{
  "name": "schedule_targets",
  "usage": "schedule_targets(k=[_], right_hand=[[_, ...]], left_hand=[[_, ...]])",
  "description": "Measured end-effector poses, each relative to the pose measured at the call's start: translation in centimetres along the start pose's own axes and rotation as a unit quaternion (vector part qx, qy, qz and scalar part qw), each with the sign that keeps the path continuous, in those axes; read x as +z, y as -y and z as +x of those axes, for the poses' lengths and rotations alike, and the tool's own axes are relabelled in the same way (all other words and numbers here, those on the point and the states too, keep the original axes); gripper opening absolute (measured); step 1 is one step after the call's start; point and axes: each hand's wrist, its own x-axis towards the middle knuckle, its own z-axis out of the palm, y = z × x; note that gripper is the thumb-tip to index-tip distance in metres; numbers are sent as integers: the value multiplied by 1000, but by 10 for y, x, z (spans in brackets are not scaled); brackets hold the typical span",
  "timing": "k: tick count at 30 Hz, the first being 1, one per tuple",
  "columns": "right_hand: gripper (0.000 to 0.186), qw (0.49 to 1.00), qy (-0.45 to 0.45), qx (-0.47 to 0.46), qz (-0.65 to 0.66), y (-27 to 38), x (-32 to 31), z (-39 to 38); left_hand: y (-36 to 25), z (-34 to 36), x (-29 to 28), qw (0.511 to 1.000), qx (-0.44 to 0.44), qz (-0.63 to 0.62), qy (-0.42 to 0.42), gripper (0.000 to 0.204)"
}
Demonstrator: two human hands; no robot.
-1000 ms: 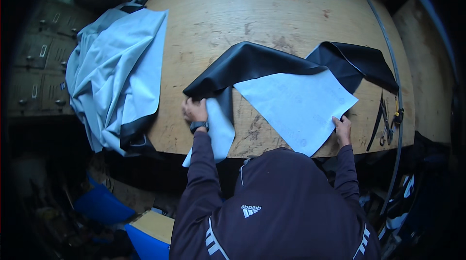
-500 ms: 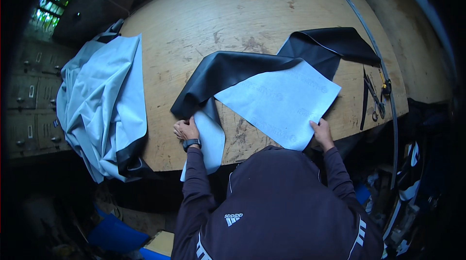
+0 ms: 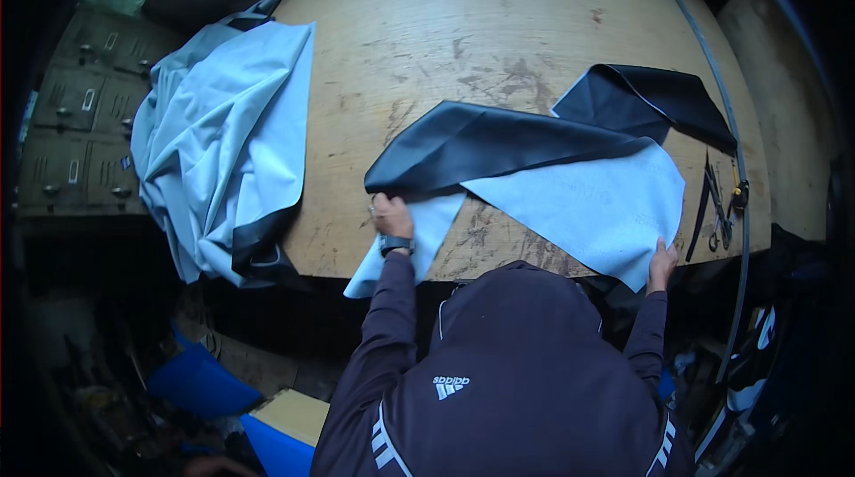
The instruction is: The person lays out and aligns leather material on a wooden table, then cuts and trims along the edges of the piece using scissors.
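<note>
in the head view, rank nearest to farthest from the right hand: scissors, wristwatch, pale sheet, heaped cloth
From the right hand:
1. Pale sheet: at its fingertips
2. Scissors: to its right
3. Wristwatch: well to its left
4. Heaped cloth: far left

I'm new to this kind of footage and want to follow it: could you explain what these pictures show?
There is no machine: a person works with two bare hands. Every picture comes from a wide camera worn on the head, looking down, so straight edges look bent.

On the wooden table lies a partly folded sheet, black and pale. The right hand holds its pale near edge; the left hand touches its other end, though its grip is unclear.

At left is a pile of pale cloth; at right, scissors, a tape measure and a long thin strip.
</note>
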Motion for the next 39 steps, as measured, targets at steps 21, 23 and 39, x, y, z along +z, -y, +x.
schedule_targets(k=[21, 23, 39], right_hand=[[36, 944, 151, -102, -276, 82, 63, -12], [37, 945, 138, -102, -279, 77, 61, -15], [22, 957, 67, -144, -244, 90, 48, 72]], left_hand=[[-15, 210, -102, 918, 386, 94, -15, 24], [-35, 134, -69, 883, 443, -99, 119, 19], [-63, -39, -3, 944, 297, 37, 141, 61]])
